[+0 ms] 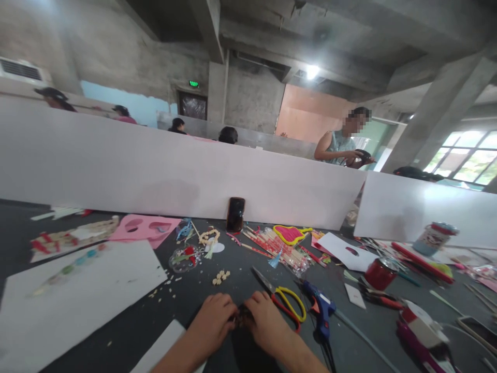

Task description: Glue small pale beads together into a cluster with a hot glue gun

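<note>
My left hand [212, 321] and my right hand [266, 321] meet at the near edge of the dark table [202, 290], fingers curled. Both pinch a small dark object [241, 315] between them; I cannot make out what it is. Scissors with yellow and red handles [283, 303] lie just right of my right hand. A blue glue gun [320, 308] lies beyond them. Small pale beads [220, 277] are scattered ahead of my left hand.
A white sheet [77, 295] covers the left of the table, a pink mask cutout [145, 228] behind it. A phone [235, 214] leans on the white partition [155, 171]. A bag of sticks [279, 248], a red cup [378, 273] and tools crowd the right. People sit beyond the partition.
</note>
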Demonstrator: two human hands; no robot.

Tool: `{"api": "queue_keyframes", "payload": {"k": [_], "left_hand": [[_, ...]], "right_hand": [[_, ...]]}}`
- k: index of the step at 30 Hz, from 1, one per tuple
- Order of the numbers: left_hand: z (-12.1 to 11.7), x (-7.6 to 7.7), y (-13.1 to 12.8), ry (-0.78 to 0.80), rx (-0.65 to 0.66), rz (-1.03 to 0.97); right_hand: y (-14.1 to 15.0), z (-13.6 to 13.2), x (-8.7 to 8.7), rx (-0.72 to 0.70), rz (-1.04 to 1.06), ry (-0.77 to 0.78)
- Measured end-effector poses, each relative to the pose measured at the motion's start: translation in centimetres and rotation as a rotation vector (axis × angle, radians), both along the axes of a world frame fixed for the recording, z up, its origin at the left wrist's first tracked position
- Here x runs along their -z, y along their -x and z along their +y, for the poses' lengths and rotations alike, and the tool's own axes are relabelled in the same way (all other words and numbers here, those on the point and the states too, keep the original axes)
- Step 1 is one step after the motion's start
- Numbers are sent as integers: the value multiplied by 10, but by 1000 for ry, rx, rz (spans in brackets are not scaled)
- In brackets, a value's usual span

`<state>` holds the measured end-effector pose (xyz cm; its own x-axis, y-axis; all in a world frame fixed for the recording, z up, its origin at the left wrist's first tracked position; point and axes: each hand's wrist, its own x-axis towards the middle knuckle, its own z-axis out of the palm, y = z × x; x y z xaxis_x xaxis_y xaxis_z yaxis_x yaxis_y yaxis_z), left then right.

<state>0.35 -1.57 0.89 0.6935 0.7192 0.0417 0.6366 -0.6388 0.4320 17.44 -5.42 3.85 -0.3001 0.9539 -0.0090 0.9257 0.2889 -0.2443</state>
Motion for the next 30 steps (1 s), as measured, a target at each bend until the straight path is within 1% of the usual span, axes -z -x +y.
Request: {"api": "queue_keyframes", "payload": {"k": [5, 8, 11, 14, 17, 20, 25, 30], "left_hand": [[0, 5, -1, -42, -1, -27], [0, 5, 0, -50, 11, -32], [0, 1, 3, -52, 28, -45], [2, -6, 7, -28, -9, -43], [5, -12, 11, -37, -35, -67], [6, -15, 14, -26, -28, -48], [6, -18, 19, 4, 39, 13], [7, -15, 21, 1, 17, 3]], "right_hand": [[5, -2, 1, -29, -12, -7], [7, -4, -2, -44, -6, -10], [7, -5, -4, -67, 23, 1], [2, -4, -5, -77, 68, 16], [-7, -2, -4, -66, 100, 29], [-15, -3, -4, -46, 104, 37], [-16, -10, -2, -23, 79, 34], [-7, -4, 1, -22, 53, 5]]}}
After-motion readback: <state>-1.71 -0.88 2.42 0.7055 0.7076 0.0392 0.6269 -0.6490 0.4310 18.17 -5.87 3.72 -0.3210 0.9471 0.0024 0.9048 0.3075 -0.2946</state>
